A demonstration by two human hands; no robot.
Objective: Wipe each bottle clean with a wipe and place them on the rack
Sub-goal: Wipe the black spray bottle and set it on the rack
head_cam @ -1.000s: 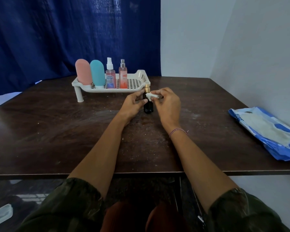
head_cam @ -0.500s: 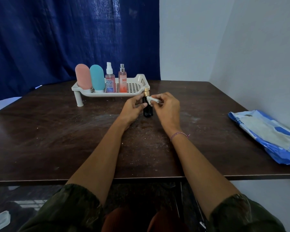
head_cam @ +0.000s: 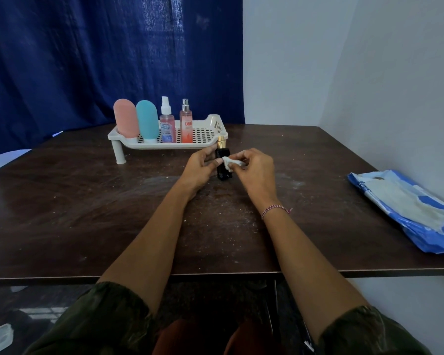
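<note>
A small black bottle (head_cam: pixel 224 172) with a gold cap stands on the dark table in front of the rack. My left hand (head_cam: pixel 201 167) grips its left side. My right hand (head_cam: pixel 254 169) pinches a small white wipe (head_cam: pixel 231 163) and presses it against the bottle's front. The white perforated rack (head_cam: pixel 205 134) stands behind, carrying a pink tube bottle (head_cam: pixel 124 117), a teal tube bottle (head_cam: pixel 147 120), a pink spray bottle with a white top (head_cam: pixel 167 124) and an orange-pink spray bottle (head_cam: pixel 185 123). The right part of the rack is bare.
A blue and white wipe pack (head_cam: pixel 410 208) lies at the table's right edge, close to the white wall. A dark blue curtain (head_cam: pixel 100 60) hangs behind the table. The tabletop (head_cam: pixel 87 201) carries white specks.
The wipe has slid down from the bottle's neck to the middle of its body. The view has tilted, so everything sits lower in the frame.
</note>
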